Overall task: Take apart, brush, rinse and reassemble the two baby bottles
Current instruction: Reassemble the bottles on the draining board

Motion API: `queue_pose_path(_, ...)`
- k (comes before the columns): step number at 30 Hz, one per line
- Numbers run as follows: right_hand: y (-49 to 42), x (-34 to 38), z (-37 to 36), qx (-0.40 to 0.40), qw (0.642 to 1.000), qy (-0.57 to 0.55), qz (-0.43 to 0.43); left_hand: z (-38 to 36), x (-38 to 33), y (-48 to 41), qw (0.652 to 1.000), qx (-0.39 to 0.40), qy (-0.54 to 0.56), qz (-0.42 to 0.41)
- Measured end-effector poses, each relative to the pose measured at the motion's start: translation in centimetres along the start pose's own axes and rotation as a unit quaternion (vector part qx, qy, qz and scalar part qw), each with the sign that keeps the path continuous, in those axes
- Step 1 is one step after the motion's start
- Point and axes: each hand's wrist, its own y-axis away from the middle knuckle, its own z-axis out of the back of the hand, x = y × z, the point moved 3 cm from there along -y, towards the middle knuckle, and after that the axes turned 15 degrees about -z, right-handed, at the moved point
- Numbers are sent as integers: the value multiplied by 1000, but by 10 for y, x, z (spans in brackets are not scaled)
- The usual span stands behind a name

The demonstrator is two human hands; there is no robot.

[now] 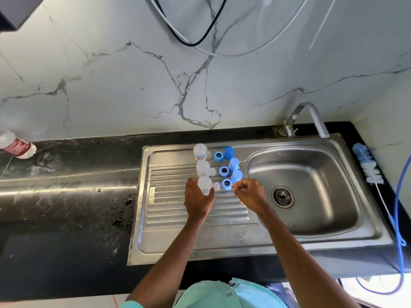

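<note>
- The left hand [199,201] grips the near bottle [205,185], with its fingers wrapped round the lower part.
- The near bottle is clear and stands on the drainboard [178,218], left of the sink [311,218]. I cannot tell which end is up.
- The middle bottle [203,168] and the far bottle [200,151] stand behind it in one line running toward the wall. The far bottle has a coloured print on it.
- The right hand [250,196] hovers over the drainboard's right edge with its fingers curled and thumb and forefinger tips close together. I cannot tell whether they pinch anything.
- The near ring [226,185] is blue and lies just beyond the right hand's fingertips. Two more blue rings sit behind it in a row.
- The near teat [216,186] is clear and sits between the near bottle and the near ring. Another teat [213,171] sits beside the middle bottle.
- The near cap [236,176] is blue and stands just right of the rings. Two more blue caps sit behind it, the farthest rounder.
- The brush [367,163], with blue and white bristles, lies on the dark tabletop [66,196] right of the sink, well apart from both hands.
- The tap [307,116] arches over the sink's back edge.
- A water bottle [16,145] with a red label lies at the tabletop's far left.
- A blue hose [398,218] loops down past the right edge.
</note>
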Motion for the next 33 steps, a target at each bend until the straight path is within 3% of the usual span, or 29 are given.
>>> queue_pose_path(13,-21,15,-9,42,999,-12,-18,3,11,-7,1000,16,-15,19)
queue_pose_path(19,-55,50,17,-5,996,-90,8,23,-6,-55,991,-106,-58,-62)
queue_pose_path(21,-68,61,23,-11,994,-105,11,19,-22,-94,992,-82,-69,-61)
queue_pose_path(27,-100,85,27,-19,997,-69,39,-13,-34,-169,980,133,-149,24)
queue_pose_path(33,-124,105,12,13,998,-38,56,-3,-17,-179,987,96,-129,5)
